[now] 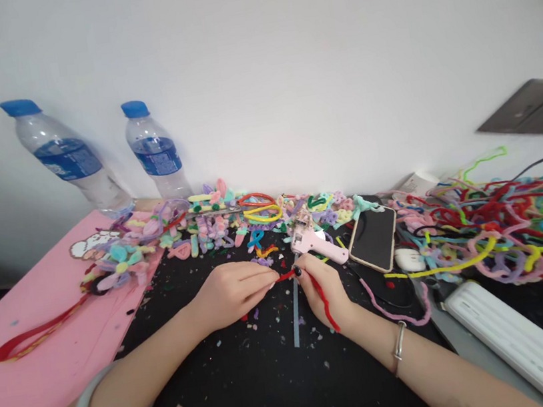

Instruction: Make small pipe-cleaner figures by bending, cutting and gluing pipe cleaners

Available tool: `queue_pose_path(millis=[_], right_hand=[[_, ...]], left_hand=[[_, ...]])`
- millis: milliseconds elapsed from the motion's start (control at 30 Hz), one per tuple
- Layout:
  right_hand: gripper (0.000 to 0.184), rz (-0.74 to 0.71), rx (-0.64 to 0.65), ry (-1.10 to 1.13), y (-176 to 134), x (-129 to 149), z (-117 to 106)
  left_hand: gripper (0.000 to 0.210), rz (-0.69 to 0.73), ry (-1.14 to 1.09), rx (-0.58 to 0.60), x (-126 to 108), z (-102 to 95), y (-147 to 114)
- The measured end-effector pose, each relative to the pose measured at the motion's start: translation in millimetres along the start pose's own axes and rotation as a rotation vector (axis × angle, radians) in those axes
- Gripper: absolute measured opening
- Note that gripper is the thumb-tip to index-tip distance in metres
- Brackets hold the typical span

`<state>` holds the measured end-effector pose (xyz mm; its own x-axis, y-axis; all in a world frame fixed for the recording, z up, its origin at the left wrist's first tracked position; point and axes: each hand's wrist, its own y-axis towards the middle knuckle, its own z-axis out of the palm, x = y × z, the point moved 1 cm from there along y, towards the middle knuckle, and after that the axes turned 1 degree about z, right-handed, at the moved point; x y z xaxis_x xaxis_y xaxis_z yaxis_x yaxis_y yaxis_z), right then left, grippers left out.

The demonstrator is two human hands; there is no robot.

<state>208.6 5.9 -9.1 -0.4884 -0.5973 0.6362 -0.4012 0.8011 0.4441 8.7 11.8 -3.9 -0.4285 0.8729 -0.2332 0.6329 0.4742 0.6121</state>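
A red pipe cleaner [324,300] runs between my two hands above the black mat [216,386]. My left hand [236,292] pinches one part of it between thumb and fingertips. My right hand [321,287] grips it a short way to the right, and its loose tail hangs down over that hand toward the wrist. Just beyond my right hand lies a pink glue gun [320,245]. Under the hands, a pale flat strip [296,318] lies on the mat among small scraps.
Several pipe-cleaner shapes [214,228] line the wall side, with yellow- and red-handled scissors [263,213] among them. Two water bottles [156,155] lean back left. A phone [374,239], tangled pipe cleaners [500,212] and a white power strip [528,342] occupy the right. Pink sheets [61,327] cover the left.
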Motion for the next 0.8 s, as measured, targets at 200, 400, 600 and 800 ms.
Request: queue_pose_path(millis=[200, 400, 600, 800], right_hand=[[0.017, 0.009, -0.007, -0.008, 0.4, 1.2, -0.5], [0.018, 0.013, -0.006, 0.004, 0.6, 1.5, -0.6], [0.017, 0.014, -0.002, -0.002, 0.3, 1.4, -0.9], [0.017, 0.017, 0.003, 0.006, 0.1, 1.1, -0.6]], left_hand=[[0.020, -0.001, -0.004, 0.009, -0.6, -0.7, 0.6], [0.020, 0.002, -0.006, 0.011, -0.7, 0.2, -0.4], [0.021, 0.005, -0.008, 0.015, -0.5, 0.8, -0.9], [0.021, 0.010, -0.010, 0.014, -0.8, 0.9, -1.0]])
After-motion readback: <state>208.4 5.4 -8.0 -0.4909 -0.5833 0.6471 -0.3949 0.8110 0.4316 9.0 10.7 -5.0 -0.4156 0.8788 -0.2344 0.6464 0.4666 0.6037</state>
